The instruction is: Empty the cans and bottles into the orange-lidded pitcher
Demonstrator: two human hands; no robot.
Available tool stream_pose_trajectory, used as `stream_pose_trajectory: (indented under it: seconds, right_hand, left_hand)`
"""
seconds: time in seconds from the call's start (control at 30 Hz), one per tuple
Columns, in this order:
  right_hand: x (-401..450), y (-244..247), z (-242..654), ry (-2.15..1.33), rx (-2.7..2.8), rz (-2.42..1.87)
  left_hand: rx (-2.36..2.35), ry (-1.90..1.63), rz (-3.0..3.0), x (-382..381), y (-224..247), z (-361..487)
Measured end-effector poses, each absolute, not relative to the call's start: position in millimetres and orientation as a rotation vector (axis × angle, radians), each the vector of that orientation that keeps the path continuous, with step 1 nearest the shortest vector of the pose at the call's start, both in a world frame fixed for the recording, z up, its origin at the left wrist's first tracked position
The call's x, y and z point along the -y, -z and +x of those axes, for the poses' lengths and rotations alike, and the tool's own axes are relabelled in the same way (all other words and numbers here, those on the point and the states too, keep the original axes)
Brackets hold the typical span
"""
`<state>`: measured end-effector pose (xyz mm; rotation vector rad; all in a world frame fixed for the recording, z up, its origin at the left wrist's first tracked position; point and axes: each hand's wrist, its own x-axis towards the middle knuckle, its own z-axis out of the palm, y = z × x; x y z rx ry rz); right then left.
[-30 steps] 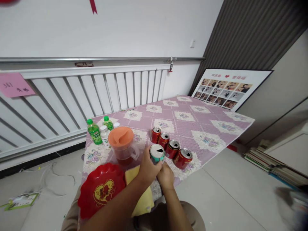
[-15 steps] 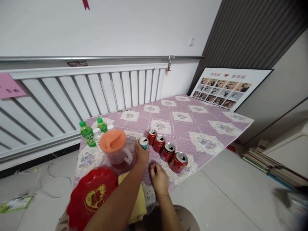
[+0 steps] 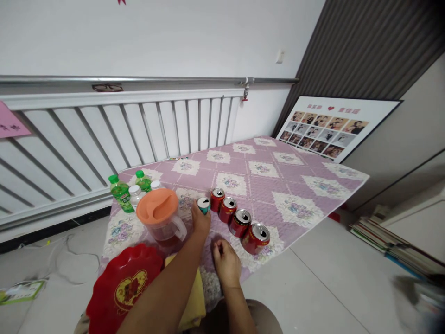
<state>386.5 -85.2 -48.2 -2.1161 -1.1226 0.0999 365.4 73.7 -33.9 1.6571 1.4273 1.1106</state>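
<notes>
Left hand [image 3: 201, 222] grips teal can [image 3: 204, 205], toward the left half of the desk [image 3: 260, 154], between jug [image 3: 155, 214] and farthest of four red cans [image 3: 228, 212]. Right hand [image 3: 226, 265] loosely curled near the near edge, seemingly holding nothing. Step looks like placing teal can; can't tell if its base touches down. Next move calls for seating it upright before letting go.
</notes>
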Motion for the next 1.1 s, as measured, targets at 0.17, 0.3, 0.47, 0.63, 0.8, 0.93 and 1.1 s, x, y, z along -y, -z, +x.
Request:
stream_pose_trajectory:
  seconds: [0.17, 0.3, 0.47, 0.63, 0.8, 0.93, 1.1]
  right_hand:
    - [85.7, 48.3, 386.7, -0.092, 1.129, -2.103]
    - [85.7, 47.7, 387.1, -0.098, 1.127, -2.105]
    - [85.0, 49.3, 387.6, -0.12, 1.124, -2.122]
    - [84.5, 50.0, 387.8, -0.136, 1.108, -2.153]
    - [84.2, 47.7, 387.3, -0.158, 1.1, -2.171]
    - [83.9, 44.2, 388.0, -0.18, 1.095, -2.184]
    - [83.5, 38.8, 387.8, -0.215, 1.127, -2.175]
  left_hand:
    - [-1.41, -1.092, 1.663, -78.2, 36.2, 367.1]
    - [-1.398, -1.078, 1.665, -79.3, 37.4, 367.8]
    - [-1.371, -1.059, 1.679, -80.0, 36.0, 367.3]
    - [-1.354, -1.043, 1.678, -79.8, 34.1, 365.1]
    - [-1.38, -1.034, 1.643, -70.1, 24.0, 359.7]
    - [-1.347, -0.985, 1.619, -37.3, 5.5, 347.3]
    - [-1.091, -0.937, 1.781, 36.9, -19.5, 308.1]
